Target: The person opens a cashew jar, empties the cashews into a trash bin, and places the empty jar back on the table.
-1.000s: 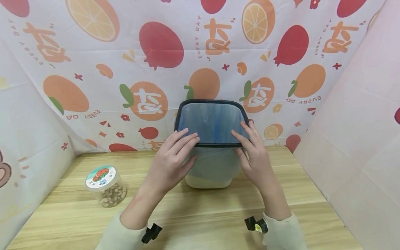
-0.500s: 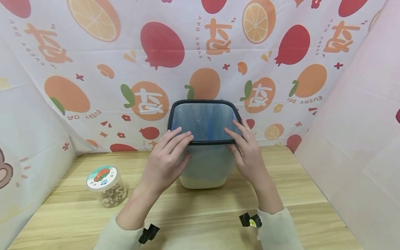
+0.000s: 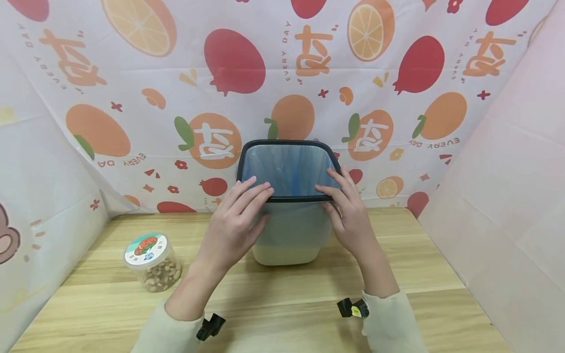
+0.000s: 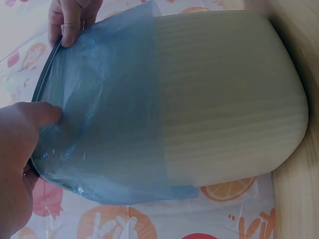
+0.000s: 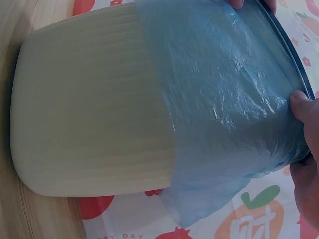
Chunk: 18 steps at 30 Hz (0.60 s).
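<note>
A cream trash can (image 3: 284,254) stands upright on the table, with a black rim (image 3: 300,198) round its top. A thin blue plastic bag (image 4: 112,114) lines the inside, and its edge hangs over the outer wall about halfway down. My left hand (image 3: 234,225) grips the rim at the near left, fingers over the edge and thumb against the bag outside. At the near right, my right hand (image 3: 352,223) holds the rim the same way; its thumb presses the bag in the right wrist view. The fingertips inside are hidden from the wrist cameras.
A clear jar of nuts (image 3: 161,274) with a printed lid sits on the wooden table (image 3: 282,314), left of my left forearm. Fruit-patterned cloth (image 3: 247,117) hangs close behind the can. Pale cloth walls rise at both sides.
Both hands and the trash can have shifted slightly left together over the past second, mostly in its first half. The grip on the rim looks the same, and the jar stays put.
</note>
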### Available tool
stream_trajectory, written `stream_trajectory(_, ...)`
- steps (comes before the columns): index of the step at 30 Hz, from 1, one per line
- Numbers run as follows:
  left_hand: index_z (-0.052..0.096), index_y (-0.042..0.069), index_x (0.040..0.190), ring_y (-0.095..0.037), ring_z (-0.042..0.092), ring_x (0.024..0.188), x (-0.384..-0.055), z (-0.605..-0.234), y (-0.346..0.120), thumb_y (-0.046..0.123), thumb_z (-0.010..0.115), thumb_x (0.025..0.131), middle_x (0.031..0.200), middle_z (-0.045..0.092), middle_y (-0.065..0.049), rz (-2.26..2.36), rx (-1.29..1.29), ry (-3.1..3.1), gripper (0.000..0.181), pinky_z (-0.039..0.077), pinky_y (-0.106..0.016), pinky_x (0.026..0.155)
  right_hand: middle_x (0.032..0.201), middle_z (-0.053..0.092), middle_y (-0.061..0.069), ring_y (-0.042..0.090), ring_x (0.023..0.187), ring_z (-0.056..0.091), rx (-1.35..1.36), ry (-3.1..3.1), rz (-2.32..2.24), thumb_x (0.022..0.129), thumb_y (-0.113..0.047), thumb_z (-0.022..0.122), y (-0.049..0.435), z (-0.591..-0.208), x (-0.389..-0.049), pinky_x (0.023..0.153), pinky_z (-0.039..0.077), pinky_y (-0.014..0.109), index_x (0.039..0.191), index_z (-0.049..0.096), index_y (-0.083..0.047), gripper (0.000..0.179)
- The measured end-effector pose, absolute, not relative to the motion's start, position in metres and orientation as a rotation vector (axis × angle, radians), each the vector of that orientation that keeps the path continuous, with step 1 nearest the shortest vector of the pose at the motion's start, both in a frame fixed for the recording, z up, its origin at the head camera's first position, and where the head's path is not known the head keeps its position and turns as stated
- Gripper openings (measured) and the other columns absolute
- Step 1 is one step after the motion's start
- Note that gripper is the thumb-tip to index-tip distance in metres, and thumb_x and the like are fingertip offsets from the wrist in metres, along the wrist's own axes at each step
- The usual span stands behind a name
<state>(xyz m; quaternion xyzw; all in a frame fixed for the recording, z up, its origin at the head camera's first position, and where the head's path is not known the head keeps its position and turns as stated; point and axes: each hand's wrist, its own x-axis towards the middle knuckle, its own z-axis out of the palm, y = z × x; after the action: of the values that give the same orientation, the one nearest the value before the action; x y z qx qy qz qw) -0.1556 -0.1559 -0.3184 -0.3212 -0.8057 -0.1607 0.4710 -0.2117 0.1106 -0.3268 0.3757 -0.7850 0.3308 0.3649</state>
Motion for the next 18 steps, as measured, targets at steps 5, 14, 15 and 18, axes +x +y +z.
stream_trajectory(5, 0.064, 0.005, 0.130, -0.034, 0.050, 0.134, -0.1576, -0.3185, -0.1574, 0.002, 0.082, 0.077, 0.133, 0.063, -0.010, -0.393, -0.779, -1.981, 0.056, 0.038, -0.055, 0.111, 0.147, 0.049, 0.018, 0.037, 0.149, 0.027, 0.975, -2.010, 0.849, 0.094, -0.005, 0.064, 0.1089, -0.3277, -0.2148, 0.117, 0.030, 0.053, 0.124, 0.067, -0.009, 0.031)
stream_trajectory(14, 0.064, 0.006, 0.130, -0.033, 0.050, 0.134, -0.1602, -0.3193, -0.1583, 0.001, 0.082, 0.077, 0.133, 0.064, -0.009, -0.388, -0.771, -1.988, 0.056, 0.038, -0.055, 0.111, 0.147, 0.049, 0.015, 0.040, 0.148, 0.028, 0.982, -2.014, 0.844, 0.096, -0.009, 0.064, 0.1086, -0.3279, -0.2181, 0.118, 0.028, 0.053, 0.126, 0.067, -0.010, 0.031)
stream_trajectory(15, 0.064, 0.006, 0.130, -0.033, 0.050, 0.133, -0.1604, -0.3193, -0.1583, 0.001, 0.082, 0.077, 0.133, 0.064, -0.009, -0.387, -0.771, -1.988, 0.056, 0.038, -0.055, 0.111, 0.147, 0.050, 0.015, 0.040, 0.148, 0.029, 0.982, -2.012, 0.846, 0.095, -0.008, 0.064, 0.1087, -0.3281, -0.2184, 0.118, 0.028, 0.053, 0.126, 0.067, -0.011, 0.031)
stream_trajectory(18, 0.064, 0.006, 0.131, -0.033, 0.050, 0.134, -0.1611, -0.3192, -0.1583, 0.002, 0.082, 0.077, 0.133, 0.063, -0.009, -0.382, -0.771, -1.994, 0.057, 0.038, -0.055, 0.112, 0.146, 0.051, 0.016, 0.040, 0.147, 0.029, 0.981, -2.006, 0.844, 0.094, -0.008, 0.065, 0.1087, -0.3277, -0.2189, 0.118, 0.029, 0.054, 0.126, 0.067, -0.011, 0.032)
